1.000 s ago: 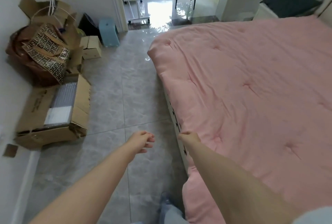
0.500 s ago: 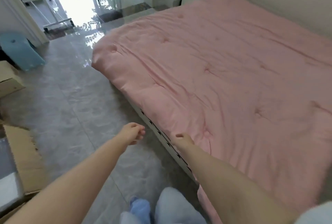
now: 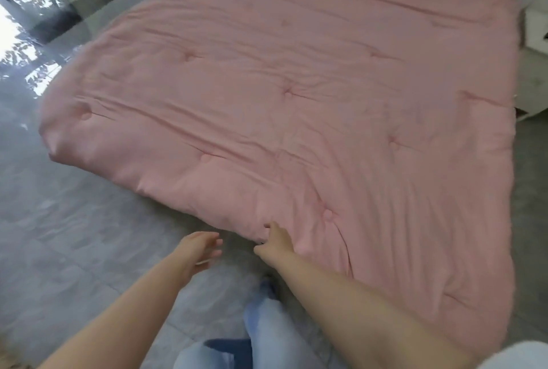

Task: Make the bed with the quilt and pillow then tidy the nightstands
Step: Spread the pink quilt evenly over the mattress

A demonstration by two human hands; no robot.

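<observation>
A pink tufted quilt (image 3: pixel 296 102) lies spread flat over the whole bed, and its near edge hangs over the bed's side. My right hand (image 3: pixel 275 239) touches that near edge, thumb and a forefinger spread, with nothing plainly gripped. To its left my left hand (image 3: pixel 201 247) hovers over the floor with relaxed fingers, empty and apart from the quilt. No pillow is in view. A white nightstand (image 3: pixel 533 33) shows partly at the bed's far right corner.
Grey glossy floor tiles (image 3: pixel 74 235) run along the bed's left and near sides, with bright reflections at the far left. My leg in light jeans (image 3: pixel 267 336) stands close to the bed. A narrow strip of floor (image 3: pixel 530 191) lies right of the bed.
The view has swung right from the cardboard boxes and doorway across the whole bed. Both hands stay at the quilt's near edge, the right one sliding along it.
</observation>
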